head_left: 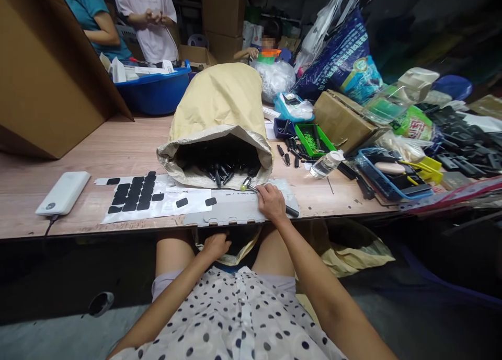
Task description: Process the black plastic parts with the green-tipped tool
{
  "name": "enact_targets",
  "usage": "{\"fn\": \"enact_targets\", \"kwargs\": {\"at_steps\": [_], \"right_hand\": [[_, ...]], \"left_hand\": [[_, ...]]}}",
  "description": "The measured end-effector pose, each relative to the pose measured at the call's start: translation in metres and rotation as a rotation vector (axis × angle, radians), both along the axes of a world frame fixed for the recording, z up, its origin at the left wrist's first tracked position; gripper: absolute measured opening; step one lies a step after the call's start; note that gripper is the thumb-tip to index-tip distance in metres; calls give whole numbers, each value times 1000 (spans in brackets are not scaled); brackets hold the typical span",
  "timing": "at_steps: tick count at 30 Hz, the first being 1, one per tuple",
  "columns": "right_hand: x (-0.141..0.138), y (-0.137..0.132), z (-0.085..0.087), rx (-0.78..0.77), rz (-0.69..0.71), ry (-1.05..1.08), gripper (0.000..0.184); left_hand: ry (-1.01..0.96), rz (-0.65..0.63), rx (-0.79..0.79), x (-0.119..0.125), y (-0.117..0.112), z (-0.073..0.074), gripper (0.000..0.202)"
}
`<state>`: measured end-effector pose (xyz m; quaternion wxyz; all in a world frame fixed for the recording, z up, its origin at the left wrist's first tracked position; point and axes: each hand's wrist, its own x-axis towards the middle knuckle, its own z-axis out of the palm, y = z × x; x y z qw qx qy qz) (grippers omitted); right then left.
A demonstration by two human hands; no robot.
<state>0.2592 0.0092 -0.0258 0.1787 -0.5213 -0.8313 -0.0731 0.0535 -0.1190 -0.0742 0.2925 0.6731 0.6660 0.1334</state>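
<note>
My right hand (271,202) is closed around the black handle of a small hammer (293,211). The hammer's yellowish head points left, close to the mouth of a big cream sack (219,96) lying on the table. Many black, pen-shaped parts (223,175) fill the sack's opening. Below the table edge, my left hand (216,246) is at the mouth of a second sack (243,254) between my knees. Its fingers look curled, but their tips are lost against the dark inside, so what they hold cannot be made out. Under my right hand lies a grey flat sheet (235,206).
Black stickers (135,194) on a white sheet and a white power bank (65,193) lie left. To the right are a green tray (314,139), a clear bottle (326,164) and a blue basket (392,180). A cardboard box (50,72) stands left; other people are behind.
</note>
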Motion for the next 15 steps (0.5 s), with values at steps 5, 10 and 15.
{"fn": "enact_targets", "kwargs": {"at_steps": [5,10,15], "right_hand": [[-1,0,-1,0,-5,-1,31],[-1,0,-1,-4,-9,5,31],[-2,0,1,-13,-7,-5,30]], "left_hand": [[-383,-127,-123,4,17,68,22],[-265,412,255,-17,80,104,9],[-89,650,187,-22,120,105,14]]}}
